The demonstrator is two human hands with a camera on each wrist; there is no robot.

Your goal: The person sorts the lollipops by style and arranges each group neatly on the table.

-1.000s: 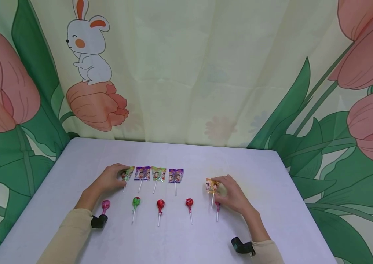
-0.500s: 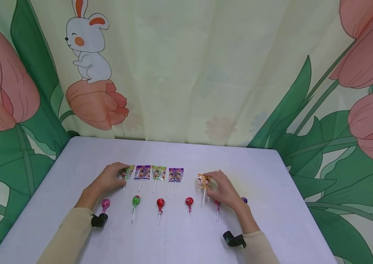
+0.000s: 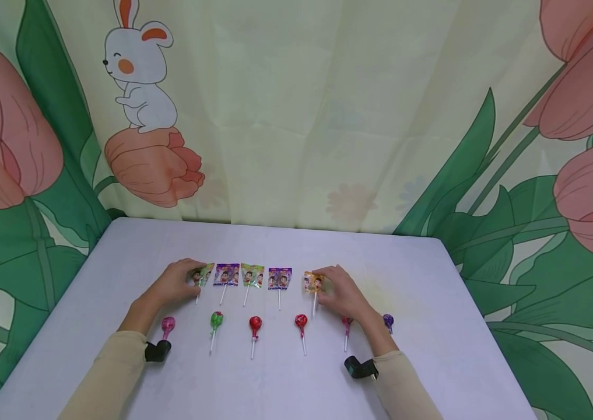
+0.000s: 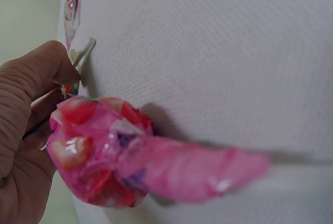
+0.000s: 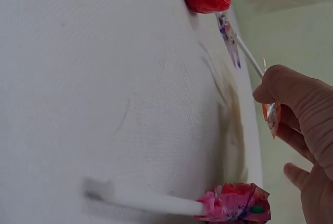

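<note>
My left hand (image 3: 172, 284) pinches a green-wrapped flat lollipop (image 3: 207, 273) at the left end of the far row, its stick toward me. In the left wrist view, thumb and fingers meet at that wrapper's edge. My right hand (image 3: 344, 293) holds an orange-wrapped flat lollipop (image 3: 310, 282) between thumb and fingers, just right of the row; the right wrist view shows it off the table. Between the hands lie a purple flat lollipop (image 3: 227, 275), another green one (image 3: 252, 276) and another purple one (image 3: 279, 279).
Nearer me lie round lollipops: pink (image 3: 168, 324) beside the left wrist, green (image 3: 216, 319), red (image 3: 255, 324), another red (image 3: 301, 322), a pinkish-red one (image 3: 346, 322) by the right forearm and a purple one (image 3: 388, 321) partly hidden. A printed curtain (image 3: 286, 116) hangs behind the white table (image 3: 254, 391).
My right hand has moved left with the orange-wrapped lollipop, closer to the row, uncovering the purple round lollipop at the right. The left hand stays on the green-wrapped one.
</note>
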